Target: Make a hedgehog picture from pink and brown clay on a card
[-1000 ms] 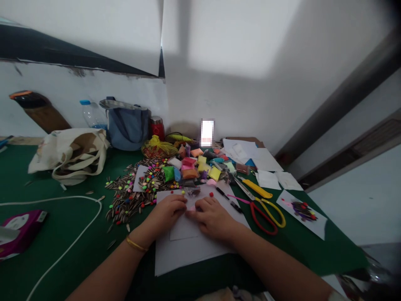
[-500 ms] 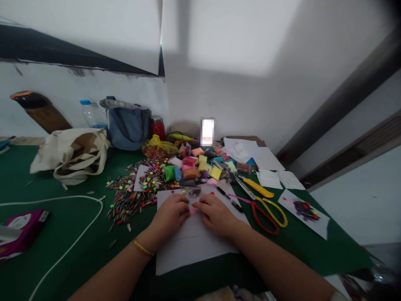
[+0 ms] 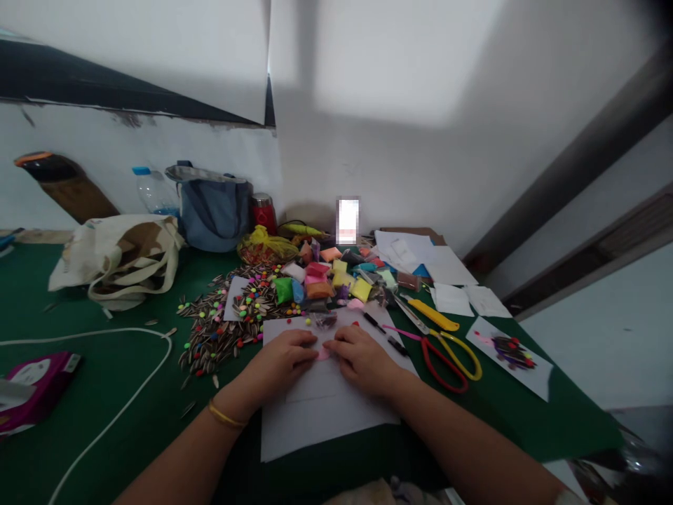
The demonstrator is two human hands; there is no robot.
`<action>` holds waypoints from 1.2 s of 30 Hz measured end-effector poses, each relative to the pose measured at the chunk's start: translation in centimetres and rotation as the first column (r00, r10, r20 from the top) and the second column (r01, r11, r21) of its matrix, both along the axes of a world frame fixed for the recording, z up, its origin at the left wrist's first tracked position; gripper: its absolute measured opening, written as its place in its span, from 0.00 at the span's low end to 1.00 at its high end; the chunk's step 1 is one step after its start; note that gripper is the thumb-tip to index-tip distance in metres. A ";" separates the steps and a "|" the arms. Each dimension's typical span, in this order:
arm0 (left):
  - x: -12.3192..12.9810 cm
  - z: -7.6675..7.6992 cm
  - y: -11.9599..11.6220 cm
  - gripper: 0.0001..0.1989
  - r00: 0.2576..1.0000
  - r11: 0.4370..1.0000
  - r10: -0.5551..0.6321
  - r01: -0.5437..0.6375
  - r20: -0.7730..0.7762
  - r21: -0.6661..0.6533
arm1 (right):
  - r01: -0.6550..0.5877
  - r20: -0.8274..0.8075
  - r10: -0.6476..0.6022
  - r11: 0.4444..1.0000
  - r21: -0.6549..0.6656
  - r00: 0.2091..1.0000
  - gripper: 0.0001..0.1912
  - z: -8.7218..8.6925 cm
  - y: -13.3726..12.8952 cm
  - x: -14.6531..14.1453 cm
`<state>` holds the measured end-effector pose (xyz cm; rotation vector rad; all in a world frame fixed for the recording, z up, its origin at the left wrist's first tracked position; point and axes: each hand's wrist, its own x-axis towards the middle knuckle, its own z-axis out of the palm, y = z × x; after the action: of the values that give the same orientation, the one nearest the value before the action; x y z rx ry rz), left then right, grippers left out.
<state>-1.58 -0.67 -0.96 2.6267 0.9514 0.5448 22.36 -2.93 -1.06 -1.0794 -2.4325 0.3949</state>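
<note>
Two hands were observed over one green-covered table. A white paper sheet lay on it, with sunflower seeds to its left and red-handled scissors to its right. The left hand and right hand rested on the sheet, half closed, either side of a small pink lump; any grip on it could not be confirmed.

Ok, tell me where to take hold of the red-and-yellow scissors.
Take the red handle loop and yellow handle loop from the right: they lie flat on the green table covering, open toward that side, while the blades point toward the clay packets.
</note>
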 end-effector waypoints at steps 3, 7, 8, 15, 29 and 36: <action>0.1 0.2 -0.1 0.10 1.000 1.000 -0.007 0.007 -0.003 0.002 | 0.002 -0.012 -0.002 1.000 -0.002 1.000 0.24 0.0 0.1 0.0; 0.2 0.4 -0.1 0.12 1.000 1.000 -0.026 0.026 -0.006 0.011 | 0.009 -0.012 -0.009 1.000 -0.012 1.000 0.24 0.1 0.1 0.0; 0.1 0.4 -0.1 0.12 1.000 0.999 -0.030 0.030 -0.005 0.009 | 0.009 -0.011 -0.010 1.000 -0.017 1.000 0.23 0.1 0.1 0.0; 0.2 0.5 -0.2 0.13 1.000 1.000 -0.019 0.019 0.010 -0.017 | 0.018 -0.031 -0.019 1.000 -0.009 0.999 0.24 -0.2 0.2 0.0; 0.6 0.2 -0.3 0.14 0.999 1.000 0.004 -0.005 0.050 0.022 | 0.010 -0.048 -0.010 1.000 -0.004 0.999 0.24 -0.5 0.3 0.0; 0.6 0.5 -0.2 0.13 0.999 1.000 0.016 -0.016 0.051 -0.005 | 0.005 0.006 -0.005 1.000 0.008 1.000 0.23 -0.6 0.3 -0.1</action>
<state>-0.99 -0.91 -0.50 2.5896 0.9578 0.6100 22.30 -2.64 -1.66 -1.0846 -2.4344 0.3800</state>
